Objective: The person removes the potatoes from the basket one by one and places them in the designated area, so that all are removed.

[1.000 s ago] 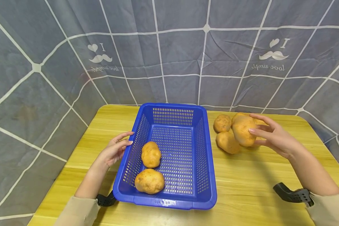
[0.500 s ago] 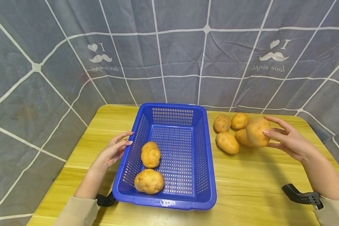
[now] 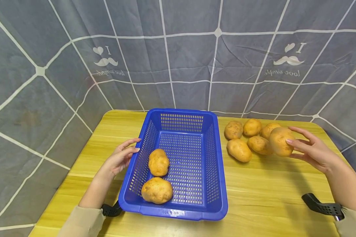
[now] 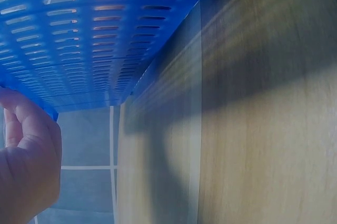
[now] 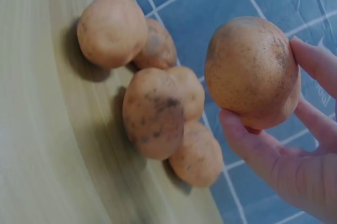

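My right hand [image 3: 317, 151] holds a potato [image 3: 281, 142] between thumb and fingers, raised above the right side of the table. The right wrist view shows that potato [image 5: 253, 71] close up, with several others on the table behind it. My left hand [image 3: 118, 160] grips the left rim of a blue perforated plastic basket [image 3: 173, 213]. Seen from the left wrist, the hand [image 4: 31, 155] is partly cut off at the basket's edge, and the fingertips are hidden. Two potatoes lie in the basket's left front part, one [image 3: 158, 162] behind the other [image 3: 157, 190].
Several potatoes [image 3: 239, 150] lie grouped on the wooden table [image 3: 255, 197], right of the basket. A grey cloth [image 3: 190, 59] with white lines hangs behind the table and along its sides. Each wrist wears a black mount [image 3: 323, 206].
My right hand has moved right and slightly toward me with the potato, uncovering other potatoes on the table. The left hand and basket stay in place.
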Demonstrator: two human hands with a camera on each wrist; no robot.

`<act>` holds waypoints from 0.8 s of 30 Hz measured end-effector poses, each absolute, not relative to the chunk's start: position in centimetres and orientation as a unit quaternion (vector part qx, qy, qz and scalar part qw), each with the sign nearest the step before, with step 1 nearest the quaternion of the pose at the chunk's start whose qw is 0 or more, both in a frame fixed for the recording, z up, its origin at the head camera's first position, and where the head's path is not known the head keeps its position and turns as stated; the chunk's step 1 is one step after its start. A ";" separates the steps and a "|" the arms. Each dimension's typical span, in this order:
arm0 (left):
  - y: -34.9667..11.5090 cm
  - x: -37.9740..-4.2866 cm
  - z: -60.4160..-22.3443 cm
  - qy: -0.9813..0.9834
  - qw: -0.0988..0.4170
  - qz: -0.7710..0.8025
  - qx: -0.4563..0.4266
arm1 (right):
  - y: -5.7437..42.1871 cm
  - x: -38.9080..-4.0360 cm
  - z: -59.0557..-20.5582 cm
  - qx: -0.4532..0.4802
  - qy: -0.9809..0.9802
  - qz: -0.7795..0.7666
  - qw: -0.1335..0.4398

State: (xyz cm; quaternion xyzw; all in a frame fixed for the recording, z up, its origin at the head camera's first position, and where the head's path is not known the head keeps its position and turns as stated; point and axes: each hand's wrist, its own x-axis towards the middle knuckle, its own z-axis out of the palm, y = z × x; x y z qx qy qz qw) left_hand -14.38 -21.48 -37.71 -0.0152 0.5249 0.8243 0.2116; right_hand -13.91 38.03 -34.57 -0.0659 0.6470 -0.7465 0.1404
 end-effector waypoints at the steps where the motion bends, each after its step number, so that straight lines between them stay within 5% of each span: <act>1: -21.5 -14.4 -37.7 0.524 0.212 0.825 -0.015 | 38.2 -13.9 -34.7 -0.064 0.645 -0.748 0.139; 24: -21.6 -14.5 -37.9 0.518 0.218 0.827 -0.006 | 41.7 -14.5 -38.3 0.041 0.592 -0.791 0.148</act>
